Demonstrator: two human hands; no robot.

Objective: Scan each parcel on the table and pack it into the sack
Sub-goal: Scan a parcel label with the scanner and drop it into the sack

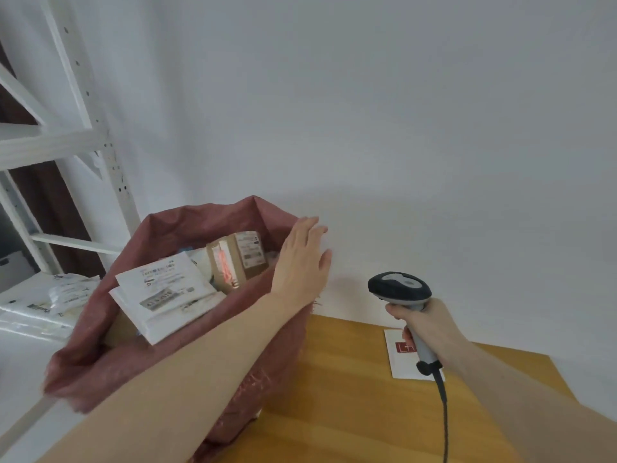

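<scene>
Sack (100, 355), dusty red and gaping wide, stands at the left edge of your wooden table (350, 396), with white mailers (163, 295) and a brown box (238, 259) piled inside. Your left hand (302, 262) hovers over its far rim, fingers straight and spread, holding nothing. Your right hand (422, 324) grips the scanner (399, 289) by its handle, cable trailing down, above a white card (400, 362) lying flat on the table.

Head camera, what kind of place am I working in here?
Probably a parcel sorting or mailroom spot: a handheld barcode scanner, a red sack holding labelled parcels, and white metal shelving.
</scene>
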